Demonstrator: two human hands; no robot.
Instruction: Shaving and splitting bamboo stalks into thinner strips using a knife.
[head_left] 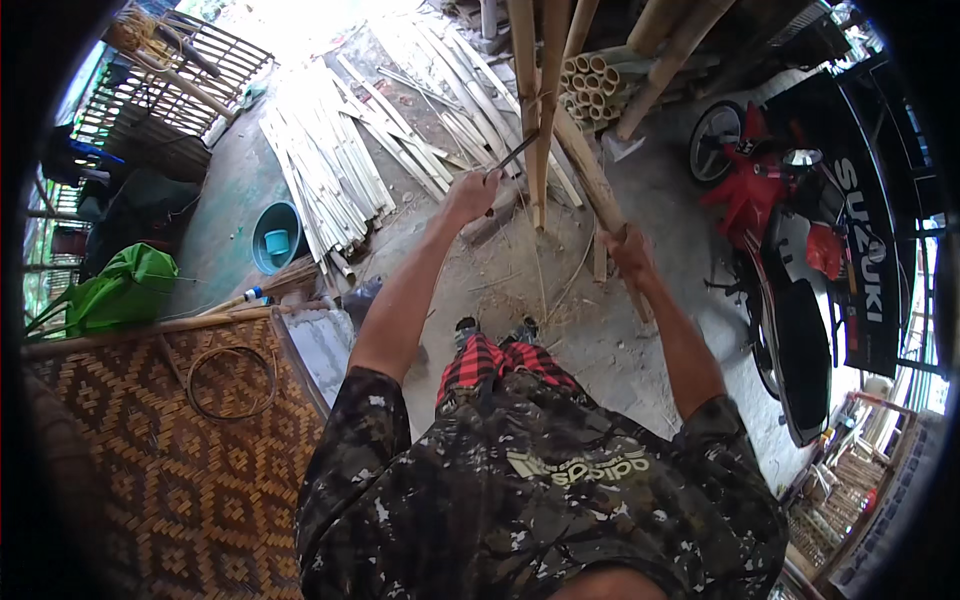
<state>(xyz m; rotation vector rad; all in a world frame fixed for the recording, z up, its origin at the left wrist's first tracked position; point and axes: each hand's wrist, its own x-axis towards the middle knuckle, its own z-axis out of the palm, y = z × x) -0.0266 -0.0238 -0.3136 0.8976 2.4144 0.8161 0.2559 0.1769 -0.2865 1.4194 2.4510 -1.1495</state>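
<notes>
My left hand [470, 198] is closed around the handle of a machete [518, 151], its blade pointing up and to the right. The blade's tip end meets the split bamboo pole [540, 185] that stands upright in front of me; whether it cuts into it I cannot tell. My right hand [628, 253] is wrapped around a thick wooden pole [588, 168], which slants from beside the bamboo down to the right. Several bamboo strips [330, 165] lie on the floor beyond my left hand.
A red motorcycle [755, 200] stands on the right. Behind the upright bamboo is a stack of cut bamboo tubes [592, 80]. At left are a blue basin [262, 240], a green bag [130, 285] and a woven bamboo panel [150, 470] with a coiled hoop [190, 385].
</notes>
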